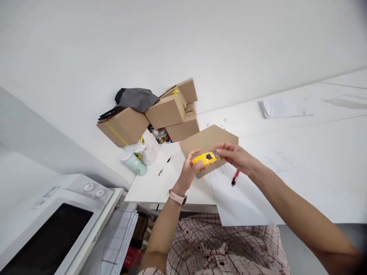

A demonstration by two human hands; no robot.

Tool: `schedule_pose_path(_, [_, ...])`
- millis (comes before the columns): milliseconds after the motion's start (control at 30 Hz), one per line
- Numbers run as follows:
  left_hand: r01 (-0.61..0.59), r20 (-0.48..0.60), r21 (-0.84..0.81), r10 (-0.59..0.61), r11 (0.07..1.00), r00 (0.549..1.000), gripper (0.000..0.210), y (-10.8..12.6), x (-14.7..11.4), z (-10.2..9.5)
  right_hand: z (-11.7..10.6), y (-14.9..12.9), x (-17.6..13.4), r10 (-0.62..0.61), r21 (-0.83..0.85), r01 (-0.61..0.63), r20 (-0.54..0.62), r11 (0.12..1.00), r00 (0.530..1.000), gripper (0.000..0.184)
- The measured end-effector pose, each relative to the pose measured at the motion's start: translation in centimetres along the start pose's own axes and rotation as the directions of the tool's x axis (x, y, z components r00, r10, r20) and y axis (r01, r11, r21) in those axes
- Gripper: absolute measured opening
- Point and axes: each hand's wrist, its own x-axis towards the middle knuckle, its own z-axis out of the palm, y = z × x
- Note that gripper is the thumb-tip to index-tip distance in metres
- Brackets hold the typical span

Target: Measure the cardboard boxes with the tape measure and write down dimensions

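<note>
My left hand and my right hand together hold a small yellow tool with a dark slider, like a box cutter. The left hand grips its left end; the right hand's fingertips pinch its right end. They hover just above a flat brown cardboard box lying on the white table. A watch with a pale strap sits on my left wrist.
Several cardboard boxes are piled at the wall with a grey cloth on top. A mint cup, a black pen, a red pen and papers lie on the table. A white microwave stands lower left.
</note>
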Motion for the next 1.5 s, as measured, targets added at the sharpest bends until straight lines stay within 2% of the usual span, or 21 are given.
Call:
schedule_pose_path(100, [-0.073,-0.146,0.026,0.076,0.997,0.986,0.064,0.1,0.5,-1.3,-4.0,-2.0,4.4,-0.127,0.034,0.132,-0.119,0.991,0.985,0.034])
schedule_pose_path(167, [-0.101,-0.272,0.05,0.111,0.994,0.956,0.063,-0.1,1.1,-2.9,-7.3,-3.0,7.4,-0.161,0.043,0.175,-0.219,0.984,0.962,0.025])
schedule_pose_path(267, [-0.1,-0.445,0.07,0.12,0.993,0.888,0.062,-0.7,1.7,-5.6,-10.8,-3.1,10.7,-0.084,-0.004,0.087,-0.295,0.996,0.952,0.016])
schedule_pose_path(333, [-0.071,-0.529,0.045,0.084,0.996,0.845,0.061,-1.2,1.8,-7.2,-11.8,-2.2,12.1,-0.047,-0.086,0.02,-0.327,0.996,0.944,0.012])
schedule_pose_path(500, [0.004,-0.601,-0.064,-0.042,0.998,0.798,0.058,-2.3,1.7,-9.7,-11.1,0.5,14.0,-0.024,-0.235,-0.07,-0.375,0.969,0.927,0.011])
schedule_pose_path(667, [0.03,-0.587,-0.198,-0.143,0.98,0.797,0.049,-2.7,2.4,-9.8,-9.5,1.7,14.8,0.022,-0.329,-0.155,-0.373,0.932,0.927,0.012])
schedule_pose_path(833, [-0.002,-0.572,-0.244,-0.142,0.97,0.808,0.044,-2.8,3.5,-9.4,-7.6,2.7,13.5,0.041,-0.36,-0.181,-0.364,0.915,0.931,0.024])
schedule_pose_path(1033, [0.014,-0.572,-0.3,-0.191,0.954,0.797,0.042,-2.7,4.4,-11.3,-7.4,4.3,10.7,0.045,-0.337,-0.19,-0.394,0.922,0.918,0.032])
schedule_pose_path(1233, [0.051,-0.561,-0.305,-0.223,0.951,0.797,0.048,-2.6,6.2,-12.9,-7.0,5.0,9.8,-0.001,-0.366,-0.201,-0.485,0.909,0.875,0.026])
schedule_pose_path(1500, [0.001,-0.63,-0.262,-0.173,0.965,0.757,0.051,-2.8,8.3,-12.5,-6.5,4.9,9.4,-0.035,-0.431,-0.213,-0.499,0.877,0.866,0.024])
